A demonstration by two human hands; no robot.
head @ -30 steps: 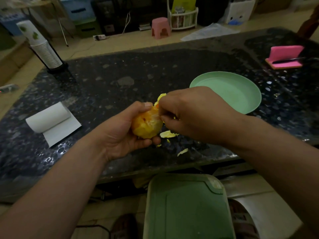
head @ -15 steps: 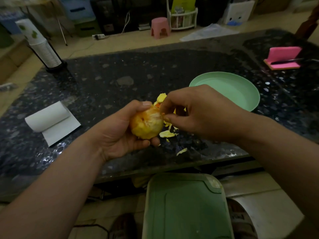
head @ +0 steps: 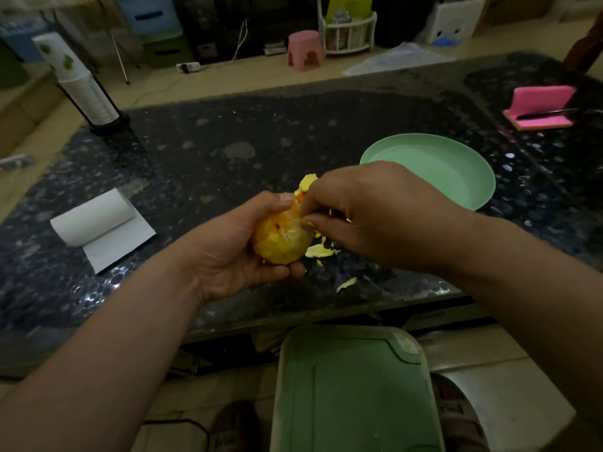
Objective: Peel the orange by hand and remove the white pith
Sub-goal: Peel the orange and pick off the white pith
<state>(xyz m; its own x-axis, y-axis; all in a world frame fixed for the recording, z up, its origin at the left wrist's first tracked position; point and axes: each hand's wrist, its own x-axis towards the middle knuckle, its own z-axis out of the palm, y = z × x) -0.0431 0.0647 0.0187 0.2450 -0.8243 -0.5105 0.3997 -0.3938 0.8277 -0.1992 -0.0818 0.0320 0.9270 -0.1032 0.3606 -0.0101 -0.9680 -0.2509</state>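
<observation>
Granite table [head: 228, 132]: dark, speckled, with peel scraps [head: 318, 251] near its front edge.
Orange [head: 280, 239]: mostly peeled, held over the table's front edge, just left of the scraps.
Left hand [head: 228, 256]: cups the Orange, thumb on top, fingers curled beneath.
Right hand [head: 375, 216]: thumb and forefinger pinch at the Orange's upper right side.
Green plate [head: 440, 171]: on the table, behind the Right hand.
Paper roll [head: 94, 216]: far left, partly unrolled.

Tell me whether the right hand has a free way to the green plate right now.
Probably yes. The green plate lies just beyond the right hand, with nothing between them; the hand need only leave the orange it picks at.
</observation>
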